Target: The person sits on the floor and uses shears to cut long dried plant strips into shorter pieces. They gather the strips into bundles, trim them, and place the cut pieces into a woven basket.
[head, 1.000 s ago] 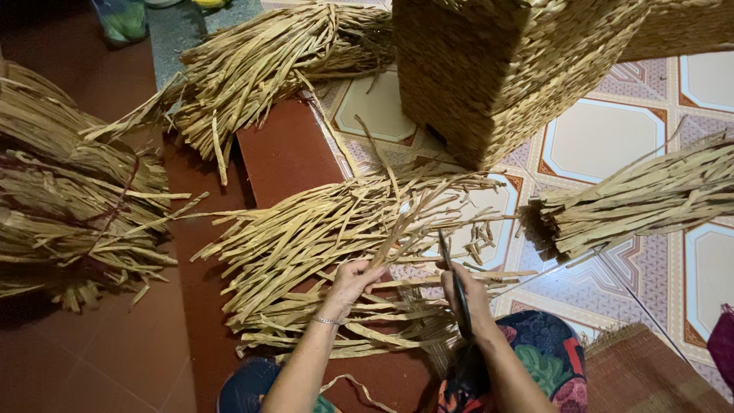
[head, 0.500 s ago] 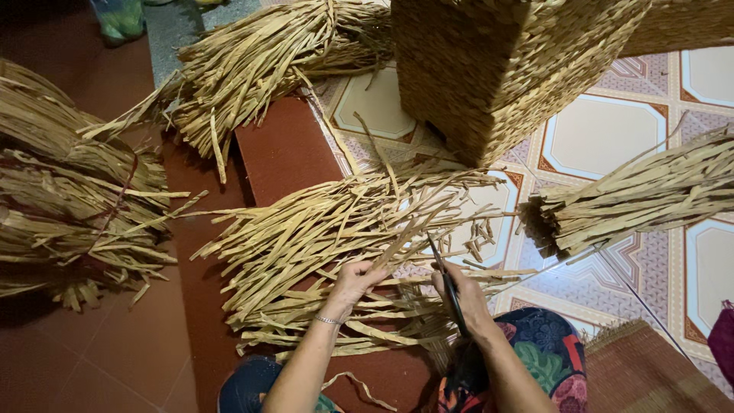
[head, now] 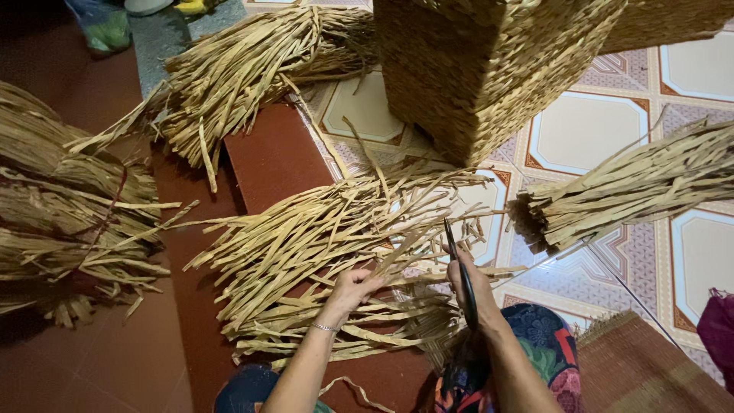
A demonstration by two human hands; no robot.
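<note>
A tall square basket woven of tan straw [head: 489, 69] stands on the patterned floor tiles [head: 589, 130] at the top. Bundles of dried tan straw strips lie around it — one at the far left [head: 61, 214], one at the top [head: 245, 69], one at the right [head: 634, 183]. The loose fan of straw strips [head: 321, 245] spreads in the middle, just before the person's knees. The left hand [head: 352, 289] pinches a few of these strips. The right hand [head: 472, 281], close beside but apart from the left, grips dark scissors [head: 461, 275] — blades pointing up over the fan.
</note>
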